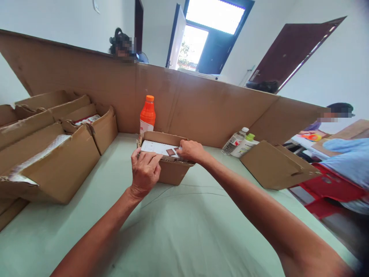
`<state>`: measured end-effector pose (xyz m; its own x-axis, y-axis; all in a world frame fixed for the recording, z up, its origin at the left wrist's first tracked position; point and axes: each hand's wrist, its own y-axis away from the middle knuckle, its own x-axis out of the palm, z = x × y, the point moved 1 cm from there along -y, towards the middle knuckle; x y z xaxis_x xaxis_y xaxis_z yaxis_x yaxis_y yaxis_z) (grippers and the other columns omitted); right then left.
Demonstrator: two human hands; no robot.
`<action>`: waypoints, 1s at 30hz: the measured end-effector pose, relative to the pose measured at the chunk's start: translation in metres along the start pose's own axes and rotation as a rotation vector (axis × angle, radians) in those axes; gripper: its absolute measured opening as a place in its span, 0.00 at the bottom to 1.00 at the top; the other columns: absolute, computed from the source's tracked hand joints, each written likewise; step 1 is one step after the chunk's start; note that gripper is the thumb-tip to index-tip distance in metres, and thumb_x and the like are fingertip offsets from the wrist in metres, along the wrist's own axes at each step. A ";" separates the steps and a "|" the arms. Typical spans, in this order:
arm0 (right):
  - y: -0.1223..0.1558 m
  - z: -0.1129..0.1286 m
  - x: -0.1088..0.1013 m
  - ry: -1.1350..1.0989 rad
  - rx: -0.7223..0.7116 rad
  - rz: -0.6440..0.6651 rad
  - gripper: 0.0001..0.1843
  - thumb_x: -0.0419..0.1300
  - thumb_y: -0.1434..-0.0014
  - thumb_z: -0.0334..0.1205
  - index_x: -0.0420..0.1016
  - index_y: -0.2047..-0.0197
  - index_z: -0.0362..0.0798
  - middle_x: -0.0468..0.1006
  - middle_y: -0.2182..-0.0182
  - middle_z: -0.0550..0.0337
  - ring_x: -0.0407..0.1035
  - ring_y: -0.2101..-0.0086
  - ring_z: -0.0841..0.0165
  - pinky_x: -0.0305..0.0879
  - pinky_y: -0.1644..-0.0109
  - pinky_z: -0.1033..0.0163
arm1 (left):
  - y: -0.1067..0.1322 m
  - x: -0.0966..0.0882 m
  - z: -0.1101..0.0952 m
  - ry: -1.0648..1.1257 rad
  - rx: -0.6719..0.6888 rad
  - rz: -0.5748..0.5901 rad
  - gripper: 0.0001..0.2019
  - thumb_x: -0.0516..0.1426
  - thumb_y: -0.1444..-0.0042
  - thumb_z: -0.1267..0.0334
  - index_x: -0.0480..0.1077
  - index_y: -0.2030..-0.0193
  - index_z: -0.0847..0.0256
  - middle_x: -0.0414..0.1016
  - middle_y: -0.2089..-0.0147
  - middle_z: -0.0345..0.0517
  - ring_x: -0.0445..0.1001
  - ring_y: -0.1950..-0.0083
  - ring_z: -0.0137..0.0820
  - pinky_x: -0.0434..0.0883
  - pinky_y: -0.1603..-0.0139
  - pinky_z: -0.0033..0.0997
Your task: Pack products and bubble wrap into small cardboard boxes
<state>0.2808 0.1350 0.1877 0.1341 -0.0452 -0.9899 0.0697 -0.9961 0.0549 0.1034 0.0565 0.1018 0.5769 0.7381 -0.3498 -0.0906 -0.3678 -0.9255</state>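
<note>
A small open cardboard box (173, 173) stands in the middle of the pale green table (184, 231). A white printed packet (157, 147) with a dark square on it lies in the top of the box. My left hand (145, 170) rests on the box's near left rim, fingers curled and pressing on the packet. My right hand (191, 150) reaches from the right and grips the packet's right end, fingers closed over it.
An orange bottle (147, 114) stands behind the box. Larger open cartons (57, 161) line the left. A clear bottle (235, 141), a white bottle (245, 146) and a flattened carton (276, 165) lie right. A tall cardboard wall (201, 104) backs the table; people sit beyond it.
</note>
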 end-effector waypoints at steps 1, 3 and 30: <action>0.003 -0.001 0.000 -0.015 -0.011 -0.016 0.22 0.57 0.37 0.48 0.77 0.46 0.44 0.82 0.51 0.41 0.76 0.50 0.52 0.68 0.53 0.57 | 0.000 0.000 0.000 0.000 0.009 -0.003 0.12 0.57 0.43 0.75 0.77 0.55 0.61 0.80 0.61 0.47 0.75 0.59 0.37 0.61 0.36 0.51; 0.010 -0.004 -0.001 -0.053 -0.030 -0.063 0.22 0.57 0.37 0.51 0.78 0.49 0.45 0.82 0.52 0.42 0.76 0.51 0.53 0.68 0.53 0.57 | 0.001 -0.002 -0.001 0.002 0.028 -0.002 0.12 0.57 0.42 0.75 0.76 0.55 0.61 0.80 0.61 0.46 0.76 0.59 0.37 0.61 0.36 0.50; 0.159 -0.061 0.135 -0.966 0.025 -0.309 0.25 0.56 0.41 0.48 0.66 0.41 0.50 0.78 0.52 0.53 0.71 0.69 0.64 0.71 0.62 0.55 | 0.066 -0.030 -0.027 0.720 -0.951 0.354 0.28 0.57 0.45 0.63 0.64 0.37 0.57 0.72 0.38 0.53 0.75 0.43 0.40 0.75 0.45 0.40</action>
<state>0.3698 -0.0247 0.0710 -0.7438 0.1834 -0.6427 -0.0565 -0.9754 -0.2130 0.1018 -0.0056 0.0550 0.9817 0.1473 -0.1209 0.1183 -0.9684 -0.2196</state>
